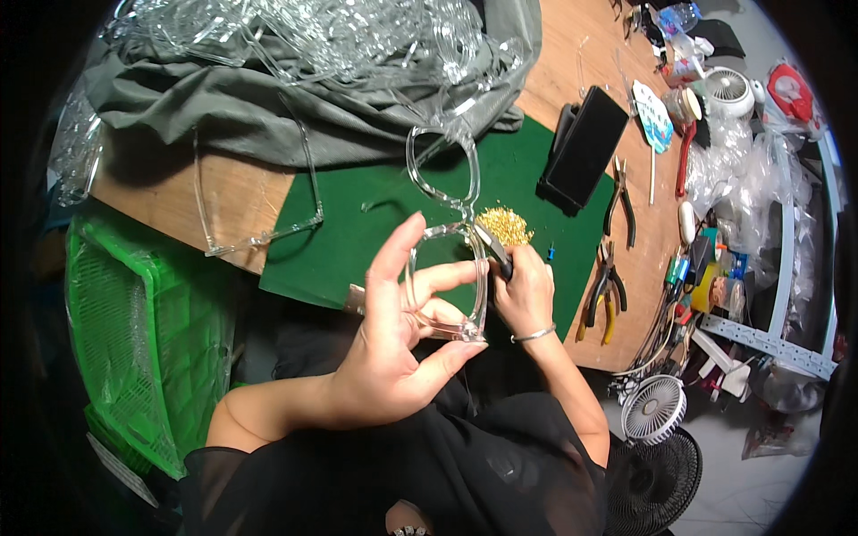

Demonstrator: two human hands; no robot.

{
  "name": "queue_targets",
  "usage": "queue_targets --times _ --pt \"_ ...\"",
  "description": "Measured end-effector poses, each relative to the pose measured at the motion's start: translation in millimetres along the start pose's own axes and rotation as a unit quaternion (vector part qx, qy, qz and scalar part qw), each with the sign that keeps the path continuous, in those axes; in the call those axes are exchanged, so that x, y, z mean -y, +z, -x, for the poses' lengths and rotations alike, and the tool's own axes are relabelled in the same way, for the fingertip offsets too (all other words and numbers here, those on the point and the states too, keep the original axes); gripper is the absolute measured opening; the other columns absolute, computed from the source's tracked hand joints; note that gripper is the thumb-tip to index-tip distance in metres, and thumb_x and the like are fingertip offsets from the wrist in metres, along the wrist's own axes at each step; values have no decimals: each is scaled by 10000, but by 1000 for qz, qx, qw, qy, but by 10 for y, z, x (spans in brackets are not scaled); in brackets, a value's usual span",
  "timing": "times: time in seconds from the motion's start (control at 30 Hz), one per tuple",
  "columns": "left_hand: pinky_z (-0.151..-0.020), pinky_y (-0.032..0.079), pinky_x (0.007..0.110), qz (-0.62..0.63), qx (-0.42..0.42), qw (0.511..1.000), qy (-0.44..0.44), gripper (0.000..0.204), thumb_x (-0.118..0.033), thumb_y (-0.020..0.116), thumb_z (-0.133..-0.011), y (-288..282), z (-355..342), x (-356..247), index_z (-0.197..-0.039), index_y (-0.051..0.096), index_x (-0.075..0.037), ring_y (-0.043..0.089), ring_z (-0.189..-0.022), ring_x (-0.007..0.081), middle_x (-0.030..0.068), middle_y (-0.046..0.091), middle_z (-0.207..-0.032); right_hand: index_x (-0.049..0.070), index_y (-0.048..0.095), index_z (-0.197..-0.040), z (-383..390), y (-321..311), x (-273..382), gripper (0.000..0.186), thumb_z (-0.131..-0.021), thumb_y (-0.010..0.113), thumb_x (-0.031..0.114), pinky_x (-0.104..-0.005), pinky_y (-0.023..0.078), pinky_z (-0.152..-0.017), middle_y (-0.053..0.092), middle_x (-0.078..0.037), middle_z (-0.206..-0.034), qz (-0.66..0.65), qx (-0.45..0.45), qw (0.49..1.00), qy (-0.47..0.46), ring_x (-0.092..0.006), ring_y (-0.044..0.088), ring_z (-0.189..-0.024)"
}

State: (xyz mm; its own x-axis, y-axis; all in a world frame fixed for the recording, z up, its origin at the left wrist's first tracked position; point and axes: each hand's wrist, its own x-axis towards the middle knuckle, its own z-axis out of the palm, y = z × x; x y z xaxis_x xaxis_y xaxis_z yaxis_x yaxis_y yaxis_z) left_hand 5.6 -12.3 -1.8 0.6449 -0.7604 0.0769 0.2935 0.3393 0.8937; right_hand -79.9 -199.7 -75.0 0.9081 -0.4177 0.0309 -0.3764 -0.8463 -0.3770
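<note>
Left hand (pixel 389 362) pinching clear eyeglass frame (pixel 467 213) by its near end, raised before green mat (pixel 344 228) on desk (pixel 556 58). Right hand (pixel 525 293) gripped round dark-handled pliers (pixel 494 247), tip by bridge, contact unclear. Gold pieces (pixel 507 225) heaped just beyond.

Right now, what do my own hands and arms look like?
Your left hand and right hand are gloveless. A thin silver-coloured bracelet circles the right wrist; none shows on the left. Loose, sheer black sleeves leave your forearms bare.
</note>
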Motion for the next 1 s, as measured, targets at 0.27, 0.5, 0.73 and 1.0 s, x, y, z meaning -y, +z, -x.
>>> queue_targets --times 0.27,0.5,0.73,1.0 --pt "-857 473 308 -14 -19 1000 -20 927 126 582 -763 3 32 -62 -1383 -60 -125 601 -897 148 263 387 -1278 -4 530 -794 9 -653 406 55 -814 575 20 -262 434 -608 571 -53 -738 -315 63 947 -10 -149 550 -661" --pt "-830 443 301 -106 37 987 118 909 152 553 -753 91 66 42 -1369 -72 -88 582 -836 153 289 393 -1259 41 597 -764 -3 -727 678 161 -648 702 4 -294 398 -565 583 -43 -683 -367 -42 879 -300 -185 543 -582" --pt "-765 435 256 -140 56 980 133 927 178 548 -722 74 107 13 -1366 -73 -65 544 -762 133 296 398 -1244 50 616 -775 18 -702 678 189 -650 755 73 -303 417 -569 596 -31 -704 -371 -41 868 -326 -177 544 -585" --pt "-717 439 249 -123 67 983 122 930 187 514 -717 80 107 21 -1366 -105 -55 532 -762 141 291 388 -1246 51 621 -773 24 -665 650 175 -659 750 79 -306 413 -572 581 -28 -691 -418 -5 853 -313 -182 546 -591"
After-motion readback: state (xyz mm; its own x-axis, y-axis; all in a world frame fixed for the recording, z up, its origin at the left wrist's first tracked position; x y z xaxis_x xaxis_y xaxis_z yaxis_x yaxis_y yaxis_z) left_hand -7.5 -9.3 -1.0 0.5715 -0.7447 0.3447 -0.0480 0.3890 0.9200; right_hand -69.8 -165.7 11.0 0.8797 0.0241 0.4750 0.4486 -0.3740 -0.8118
